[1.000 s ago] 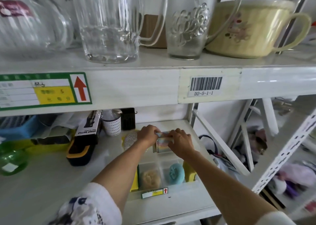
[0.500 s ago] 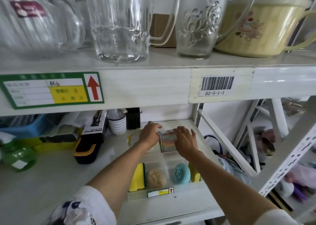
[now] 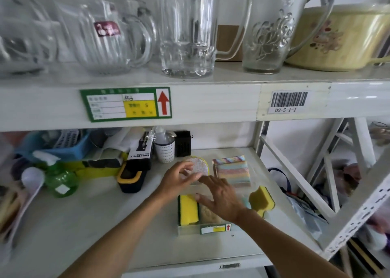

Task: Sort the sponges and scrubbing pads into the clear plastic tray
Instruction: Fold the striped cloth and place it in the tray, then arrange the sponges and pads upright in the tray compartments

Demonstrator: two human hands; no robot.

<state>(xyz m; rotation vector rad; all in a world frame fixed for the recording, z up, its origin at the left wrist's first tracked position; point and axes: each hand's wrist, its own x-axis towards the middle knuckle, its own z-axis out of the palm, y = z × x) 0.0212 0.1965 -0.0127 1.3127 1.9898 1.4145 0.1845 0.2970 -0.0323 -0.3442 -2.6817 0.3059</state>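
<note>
A clear plastic tray (image 3: 188, 229) with a front label sits on the lower shelf. In it are a yellow-and-green sponge (image 3: 187, 211), a tan scrubber (image 3: 209, 215) and, at its right end, a yellow sponge (image 3: 261, 200). A rainbow-striped pad pack (image 3: 233, 171) lies flat at the tray's back right. Left of the pack is a round speckled scrubbing pad (image 3: 200, 164) with a yellow rim, and my left hand (image 3: 179, 179) pinches its near edge. My right hand (image 3: 222, 197) hovers over the tray with fingers spread, hiding a blue scrubber beneath it.
On the shelf to the left stand a black-and-yellow box (image 3: 132, 177), a spray bottle box (image 3: 141, 151), a white cup (image 3: 165, 151), a green bottle (image 3: 60, 179) and a blue basket (image 3: 54, 145). Glass jugs (image 3: 187, 30) fill the upper shelf. White shelf braces (image 3: 295, 172) stand at right.
Both hands have let go of the striped pack, which now lies flat at the back. My left hand moved to the round pad; my right hand opened over the tray.
</note>
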